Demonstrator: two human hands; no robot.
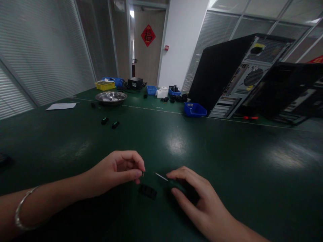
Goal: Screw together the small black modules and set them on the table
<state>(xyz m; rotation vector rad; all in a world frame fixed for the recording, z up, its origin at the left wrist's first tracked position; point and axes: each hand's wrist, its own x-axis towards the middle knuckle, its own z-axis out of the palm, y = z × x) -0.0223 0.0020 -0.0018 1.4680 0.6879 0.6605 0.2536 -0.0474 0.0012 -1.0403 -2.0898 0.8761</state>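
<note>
Thumb and forefinger of my left hand [126, 169] are pinched together over the table, with a tiny piece at their tips too small to name. My right hand [195, 190] is curled around the dark handle of a screwdriver [161, 177]. Its thin metal shaft points left, toward my left fingertips, without touching them. Between and just below the two hands lies a small black plastic part [148, 191] with recesses along it. Farther off to the left, two small black pieces with green tops [105, 120] rest on the table.
A steel bowl [111, 97], a yellow basket [105, 85] and a white sheet [61, 106] lie at the back left of the green table [156, 139]. Along the back right stand a blue bin [194, 110] and a large black computer case [222, 70]; a red-handled tool [251, 117] lies near it.
</note>
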